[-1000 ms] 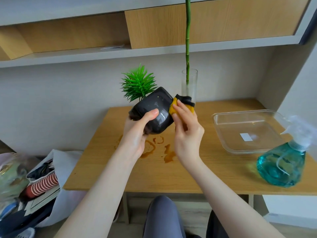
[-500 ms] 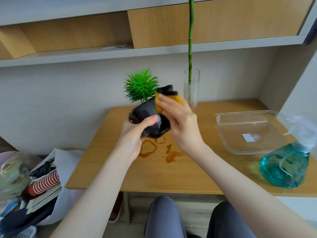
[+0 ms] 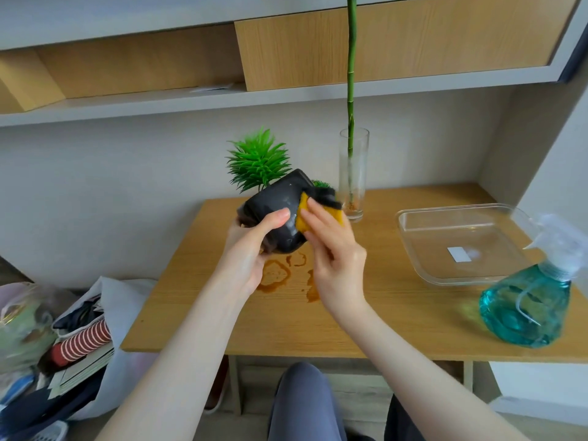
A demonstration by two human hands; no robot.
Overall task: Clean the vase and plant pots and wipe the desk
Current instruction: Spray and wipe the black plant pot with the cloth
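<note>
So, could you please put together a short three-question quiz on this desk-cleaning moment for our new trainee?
1. True or false: the black plant pot is standing upright on the desk.
2. Which hand presses the yellow-and-black sponge against the pot?
A. the left hand
B. the right hand
C. neither
3. Fill the gap: the green stalk stands in a clear glass ____.

Key
1. False: it is held tilted above the brown puddles, in the left hand's grip.
2. B.
3. vase, which stands behind the pot, left of the clear tray and the blue spray bottle.
</note>
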